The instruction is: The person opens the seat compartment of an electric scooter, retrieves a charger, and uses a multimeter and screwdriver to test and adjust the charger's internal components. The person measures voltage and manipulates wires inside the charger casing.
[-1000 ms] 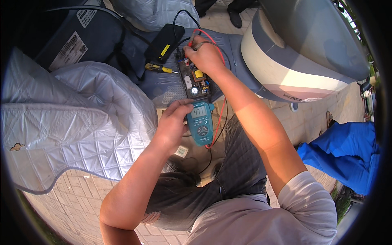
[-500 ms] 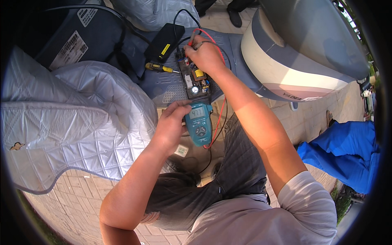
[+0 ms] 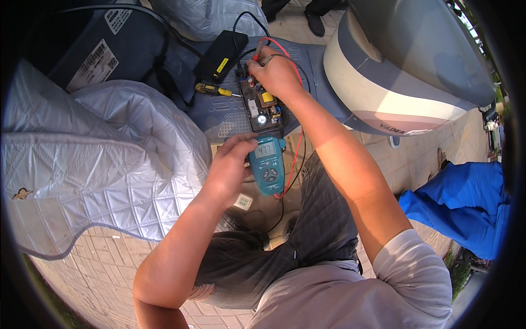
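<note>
My left hand (image 3: 227, 164) grips a teal multimeter (image 3: 267, 174) by its left side, its lit screen facing up. My right hand (image 3: 278, 75) is closed on the multimeter's test probes (image 3: 256, 55), one red and one dark, over the far end of an opened circuit board (image 3: 253, 101). Its fingers hide the probe tips, so contact cannot be made out. The board carries a yellow-wrapped transformer (image 3: 267, 97) and a round capacitor (image 3: 262, 119). Left of it lies a yellow-and-black screwdriver (image 3: 216, 90), its shaft tip at the board's edge.
A black case (image 3: 221, 57) with a yellow label lies beyond the screwdriver on the scooter's footboard (image 3: 312, 60). Silver quilted covering (image 3: 131, 159) drapes at left; the scooter's seat base (image 3: 378, 82) is at right. A white socket block (image 3: 243, 202) sits below. Another person's shoes (image 3: 314, 23) show at the top.
The multimeter has shifted very slightly and its displayed reading looks different. Both hands keep their grip and place.
</note>
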Action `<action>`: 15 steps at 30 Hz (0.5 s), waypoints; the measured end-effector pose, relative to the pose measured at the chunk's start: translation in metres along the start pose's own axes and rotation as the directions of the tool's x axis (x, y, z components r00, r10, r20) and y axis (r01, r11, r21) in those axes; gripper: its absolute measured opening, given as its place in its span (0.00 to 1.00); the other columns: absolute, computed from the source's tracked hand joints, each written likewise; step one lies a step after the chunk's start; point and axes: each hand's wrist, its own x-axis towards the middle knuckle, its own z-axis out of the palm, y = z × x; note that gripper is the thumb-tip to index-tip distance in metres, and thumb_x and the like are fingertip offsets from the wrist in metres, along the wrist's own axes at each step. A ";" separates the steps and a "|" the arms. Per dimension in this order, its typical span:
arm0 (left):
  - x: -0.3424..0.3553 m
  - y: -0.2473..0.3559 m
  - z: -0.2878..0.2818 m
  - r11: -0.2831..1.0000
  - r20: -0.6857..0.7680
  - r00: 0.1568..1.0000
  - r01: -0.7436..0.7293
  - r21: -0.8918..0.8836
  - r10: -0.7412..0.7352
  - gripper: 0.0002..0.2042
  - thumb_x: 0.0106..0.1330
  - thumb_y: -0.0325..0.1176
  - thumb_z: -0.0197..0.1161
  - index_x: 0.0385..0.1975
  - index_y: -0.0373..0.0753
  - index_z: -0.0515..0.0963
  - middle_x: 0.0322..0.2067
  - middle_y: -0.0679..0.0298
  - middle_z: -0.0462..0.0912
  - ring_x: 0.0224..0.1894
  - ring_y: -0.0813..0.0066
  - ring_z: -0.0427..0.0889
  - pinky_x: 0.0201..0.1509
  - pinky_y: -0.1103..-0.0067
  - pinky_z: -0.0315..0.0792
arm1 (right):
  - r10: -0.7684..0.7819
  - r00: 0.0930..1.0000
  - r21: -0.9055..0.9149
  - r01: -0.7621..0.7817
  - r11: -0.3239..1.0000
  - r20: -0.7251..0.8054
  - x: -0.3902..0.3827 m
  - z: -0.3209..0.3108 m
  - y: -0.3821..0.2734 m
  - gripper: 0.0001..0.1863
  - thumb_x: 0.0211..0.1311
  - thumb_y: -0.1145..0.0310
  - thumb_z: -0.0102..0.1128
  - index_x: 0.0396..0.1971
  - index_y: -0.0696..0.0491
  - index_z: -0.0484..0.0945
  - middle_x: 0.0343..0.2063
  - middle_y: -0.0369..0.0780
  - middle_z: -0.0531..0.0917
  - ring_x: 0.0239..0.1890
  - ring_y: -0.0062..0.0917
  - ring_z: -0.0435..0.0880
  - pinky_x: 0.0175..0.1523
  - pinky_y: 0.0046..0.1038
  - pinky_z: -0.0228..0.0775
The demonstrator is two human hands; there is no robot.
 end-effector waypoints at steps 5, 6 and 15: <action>-0.002 0.002 0.001 1.000 0.011 1.000 -0.002 0.002 0.001 0.16 0.70 0.34 0.51 0.52 0.34 0.71 0.42 0.62 0.77 0.45 0.71 0.75 0.49 0.71 0.74 | -0.009 1.000 0.027 0.009 1.000 -0.011 0.001 0.002 0.003 0.15 0.59 0.58 0.63 0.35 0.56 0.77 0.26 0.44 0.84 0.31 0.36 0.84 0.39 0.34 0.72; -0.003 0.002 0.001 1.000 0.012 1.000 -0.001 -0.002 0.001 0.16 0.70 0.34 0.51 0.52 0.34 0.71 0.42 0.62 0.77 0.45 0.71 0.75 0.49 0.71 0.74 | 0.001 1.000 0.034 -0.001 0.999 -0.009 0.000 0.001 0.002 0.15 0.59 0.58 0.63 0.34 0.56 0.77 0.26 0.44 0.84 0.31 0.36 0.84 0.39 0.34 0.72; -0.006 0.004 0.002 1.000 0.023 1.000 -0.005 -0.008 0.005 0.17 0.70 0.34 0.50 0.54 0.32 0.71 0.43 0.61 0.77 0.46 0.70 0.75 0.49 0.71 0.74 | 0.013 1.000 0.008 -0.013 1.000 0.001 0.000 0.000 -0.001 0.16 0.59 0.58 0.63 0.34 0.57 0.77 0.25 0.45 0.84 0.30 0.36 0.83 0.38 0.35 0.72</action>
